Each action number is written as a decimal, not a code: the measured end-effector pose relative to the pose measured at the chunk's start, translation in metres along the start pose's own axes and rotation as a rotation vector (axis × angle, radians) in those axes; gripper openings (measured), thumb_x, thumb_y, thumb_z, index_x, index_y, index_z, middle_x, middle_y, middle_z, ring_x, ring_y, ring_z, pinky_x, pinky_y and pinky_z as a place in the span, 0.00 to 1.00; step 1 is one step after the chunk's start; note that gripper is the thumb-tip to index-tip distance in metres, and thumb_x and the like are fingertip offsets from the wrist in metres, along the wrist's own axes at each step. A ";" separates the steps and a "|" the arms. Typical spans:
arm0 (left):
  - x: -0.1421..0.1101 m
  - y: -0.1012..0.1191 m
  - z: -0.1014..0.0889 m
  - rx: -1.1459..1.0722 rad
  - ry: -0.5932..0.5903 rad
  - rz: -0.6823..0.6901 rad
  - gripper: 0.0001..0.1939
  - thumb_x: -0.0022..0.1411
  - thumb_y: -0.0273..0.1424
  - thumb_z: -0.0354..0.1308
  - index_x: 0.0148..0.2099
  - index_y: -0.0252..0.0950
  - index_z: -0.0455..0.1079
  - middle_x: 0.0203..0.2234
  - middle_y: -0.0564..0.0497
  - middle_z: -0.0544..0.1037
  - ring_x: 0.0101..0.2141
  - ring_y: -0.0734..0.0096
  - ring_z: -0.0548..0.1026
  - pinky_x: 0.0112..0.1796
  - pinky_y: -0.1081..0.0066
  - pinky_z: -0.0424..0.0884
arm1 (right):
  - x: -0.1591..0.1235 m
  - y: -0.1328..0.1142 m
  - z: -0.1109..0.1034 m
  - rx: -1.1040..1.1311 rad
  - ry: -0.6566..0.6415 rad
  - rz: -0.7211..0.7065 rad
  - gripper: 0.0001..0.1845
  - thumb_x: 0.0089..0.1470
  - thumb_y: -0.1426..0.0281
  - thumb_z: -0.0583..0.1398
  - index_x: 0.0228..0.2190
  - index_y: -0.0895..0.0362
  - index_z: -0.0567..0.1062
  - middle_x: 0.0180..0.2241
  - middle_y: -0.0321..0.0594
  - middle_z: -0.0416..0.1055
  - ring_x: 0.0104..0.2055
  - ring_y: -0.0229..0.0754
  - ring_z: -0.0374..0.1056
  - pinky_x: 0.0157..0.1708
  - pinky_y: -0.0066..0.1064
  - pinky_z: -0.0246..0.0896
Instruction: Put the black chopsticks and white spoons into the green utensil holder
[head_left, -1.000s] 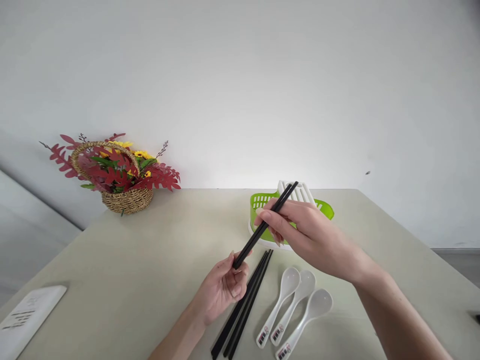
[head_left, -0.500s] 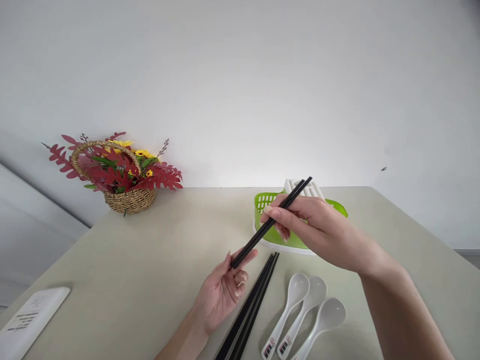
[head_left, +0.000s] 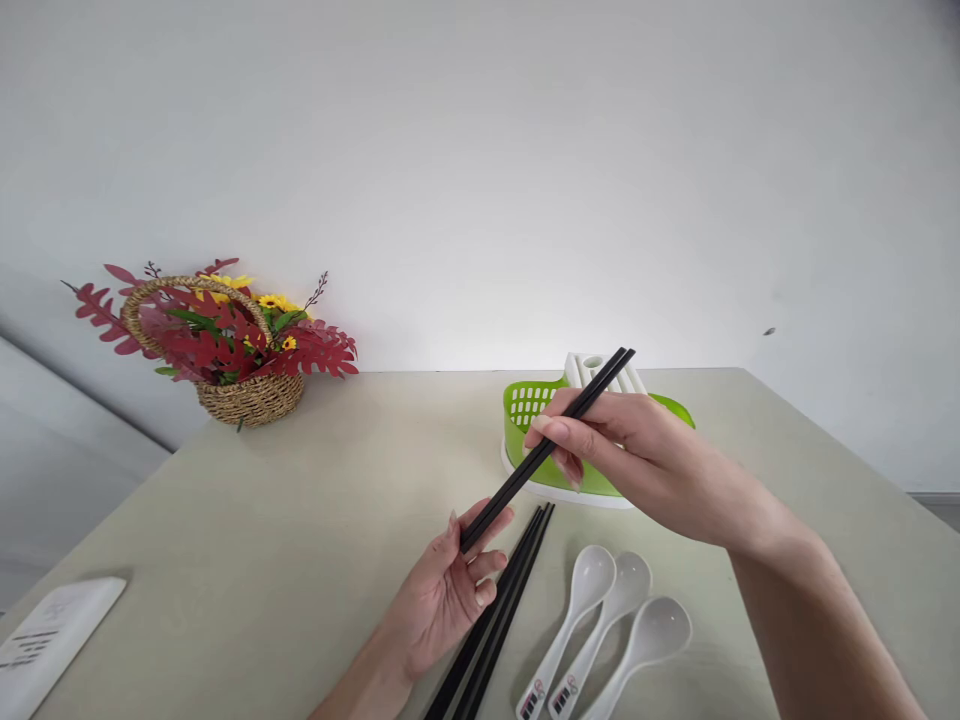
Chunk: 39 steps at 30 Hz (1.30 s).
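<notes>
A pair of black chopsticks (head_left: 510,486) is held slantwise above the table. My right hand (head_left: 652,445) pinches the pair near its middle, with the thumb on the near side. Palm up, my left hand (head_left: 439,605) has the lower ends between thumb and forefinger, its other fingers loosely curled. More black chopsticks (head_left: 504,615) lie on the table beside it, partly hidden by that hand. Three white spoons, among them the rightmost spoon (head_left: 660,630), rest bowls away from me to their right. Behind my right hand stands a green and white utensil rack (head_left: 517,440), partly covered.
On the back left of the table (head_left: 300,560) stands a wicker basket (head_left: 251,400) with red leaves and yellow flowers. A white flat object with dark markings (head_left: 56,640) lies at the left edge. A white wall (head_left: 480,180) rises behind the table.
The chopsticks sit almost as before, tilted slightly steeper, with both hands still on them. My left hand's fingers have shifted a little. The whole view has moved slightly.
</notes>
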<state>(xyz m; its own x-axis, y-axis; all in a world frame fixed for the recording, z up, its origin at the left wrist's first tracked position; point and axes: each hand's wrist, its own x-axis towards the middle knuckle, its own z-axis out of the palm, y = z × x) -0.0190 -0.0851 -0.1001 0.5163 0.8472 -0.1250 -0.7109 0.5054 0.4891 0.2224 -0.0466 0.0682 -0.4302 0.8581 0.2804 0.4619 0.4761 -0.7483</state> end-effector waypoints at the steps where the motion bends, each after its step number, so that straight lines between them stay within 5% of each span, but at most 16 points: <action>1: 0.000 0.000 0.001 0.002 -0.010 -0.005 0.11 0.71 0.37 0.63 0.52 0.43 0.81 0.57 0.47 0.80 0.42 0.72 0.83 0.31 0.80 0.74 | 0.000 0.000 0.000 0.002 -0.002 -0.002 0.29 0.71 0.51 0.52 0.23 0.54 0.69 0.29 0.38 0.75 0.28 0.36 0.64 0.31 0.29 0.62; 14: 0.002 0.002 0.008 0.255 -0.089 0.032 0.16 0.66 0.39 0.68 0.50 0.33 0.82 0.44 0.40 0.85 0.28 0.74 0.81 0.29 0.76 0.75 | 0.001 0.006 -0.002 0.022 -0.001 -0.018 0.25 0.72 0.54 0.52 0.29 0.54 0.74 0.29 0.36 0.73 0.25 0.34 0.63 0.27 0.27 0.59; 21: 0.002 0.003 0.011 0.398 0.022 0.069 0.19 0.63 0.44 0.69 0.42 0.31 0.81 0.32 0.44 0.84 0.20 0.76 0.76 0.24 0.76 0.68 | 0.004 0.010 0.000 0.042 0.014 0.022 0.24 0.70 0.52 0.54 0.29 0.55 0.74 0.25 0.35 0.71 0.24 0.34 0.62 0.25 0.28 0.56; 29: 0.003 0.002 0.005 0.539 0.124 0.138 0.20 0.67 0.46 0.64 0.44 0.32 0.81 0.40 0.39 0.84 0.24 0.76 0.74 0.27 0.73 0.64 | 0.005 0.007 0.001 0.237 0.389 0.099 0.24 0.65 0.50 0.61 0.25 0.54 0.68 0.21 0.34 0.71 0.23 0.34 0.64 0.24 0.27 0.57; 35: 0.008 0.005 0.009 0.553 0.283 0.172 0.27 0.62 0.50 0.68 0.55 0.36 0.77 0.48 0.39 0.80 0.32 0.73 0.74 0.28 0.73 0.63 | 0.005 0.007 -0.003 0.206 0.544 0.055 0.23 0.63 0.52 0.63 0.25 0.54 0.70 0.20 0.33 0.71 0.21 0.33 0.64 0.20 0.26 0.56; 39: 0.012 0.009 0.010 0.437 0.411 0.200 0.28 0.56 0.50 0.72 0.49 0.36 0.75 0.38 0.50 0.75 0.27 0.80 0.65 0.26 0.75 0.60 | 0.006 0.011 -0.011 0.175 0.851 -0.026 0.18 0.62 0.55 0.65 0.28 0.53 0.73 0.23 0.34 0.73 0.24 0.37 0.68 0.24 0.29 0.62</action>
<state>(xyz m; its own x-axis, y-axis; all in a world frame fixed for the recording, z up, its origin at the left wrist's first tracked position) -0.0147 -0.0718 -0.0889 0.1064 0.9559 -0.2738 -0.4691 0.2910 0.8338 0.2337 -0.0345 0.0689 0.3191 0.7330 0.6007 0.3037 0.5214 -0.7975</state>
